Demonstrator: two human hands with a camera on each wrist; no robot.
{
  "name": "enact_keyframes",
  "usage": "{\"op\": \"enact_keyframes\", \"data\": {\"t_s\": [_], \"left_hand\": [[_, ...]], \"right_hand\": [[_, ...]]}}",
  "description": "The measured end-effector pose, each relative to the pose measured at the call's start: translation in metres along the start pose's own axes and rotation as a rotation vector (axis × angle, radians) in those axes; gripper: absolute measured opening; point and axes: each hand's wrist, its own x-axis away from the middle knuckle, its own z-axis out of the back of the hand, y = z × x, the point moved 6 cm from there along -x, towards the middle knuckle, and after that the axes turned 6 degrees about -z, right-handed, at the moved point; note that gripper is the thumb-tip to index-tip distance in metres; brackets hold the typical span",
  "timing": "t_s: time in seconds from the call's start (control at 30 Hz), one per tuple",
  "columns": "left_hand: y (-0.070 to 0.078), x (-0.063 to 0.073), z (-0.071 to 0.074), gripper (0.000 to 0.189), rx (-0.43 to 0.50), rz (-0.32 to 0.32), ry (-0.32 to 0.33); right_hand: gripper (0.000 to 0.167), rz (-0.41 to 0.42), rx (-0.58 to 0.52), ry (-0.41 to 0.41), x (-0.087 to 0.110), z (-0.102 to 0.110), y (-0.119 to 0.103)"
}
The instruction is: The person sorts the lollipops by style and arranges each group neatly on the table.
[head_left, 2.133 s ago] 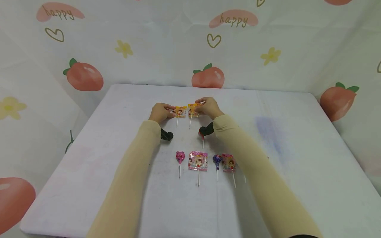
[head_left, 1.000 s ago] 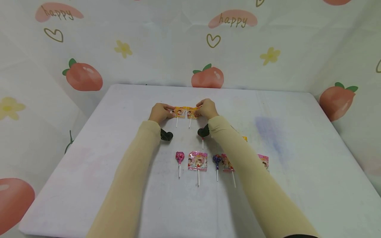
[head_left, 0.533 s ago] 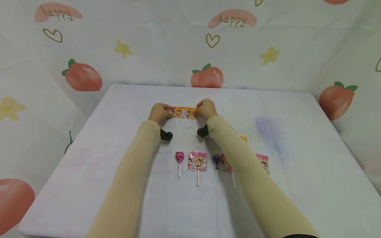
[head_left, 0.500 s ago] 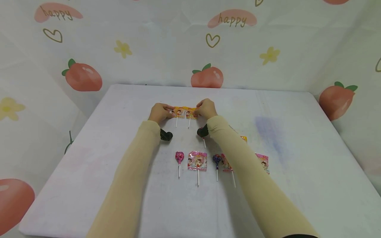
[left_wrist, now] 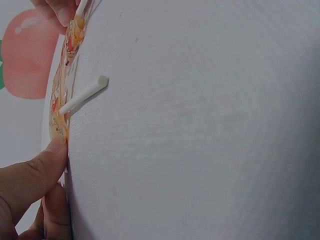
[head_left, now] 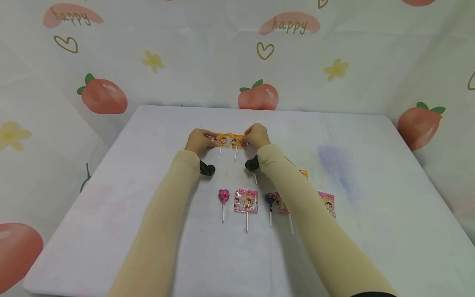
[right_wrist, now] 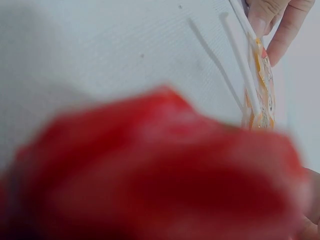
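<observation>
At the far middle of the table, two lollipops in flat yellow-orange wrappers lie side by side, their wrappers meeting or overlapping. My left hand pinches the outer edge of the left orange lollipop between thumb and fingers; in the left wrist view, the thumb presses on the wrapper's edge. On the other side, my right hand pinches the right orange lollipop by its outer edge. A blurred red wrapped candy fills much of the right wrist view and covers most of that hand.
Nearer on the white table lie a pink ball lollipop, a pink flat-wrapped lollipop and a dark blue lollipop. More wrapped lollipops, including a pink one, are partly hidden by the right sleeve.
My right hand has shifted slightly left with its orange lollipop, bringing its wrapper against the left one. The stick under my right wrist has tilted. My left hand has stayed nearly still.
</observation>
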Motion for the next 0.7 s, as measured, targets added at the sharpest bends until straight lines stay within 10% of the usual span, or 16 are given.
{"op": "enact_keyframes", "data": {"t_s": [0.43, 0.7], "left_hand": [[0.001, 0.001, 0.001, 0.036, -0.015, -0.017, -0.01], [-0.001, 0.0, 0.001, 0.036, 0.001, -0.014, -0.009]], "right_hand": [[0.043, 0.004, -0.058, -0.088, 0.01, 0.023, -0.017], [0.039, 0.16, -0.23, -0.227, 0.037, 0.052, -0.051]]}}
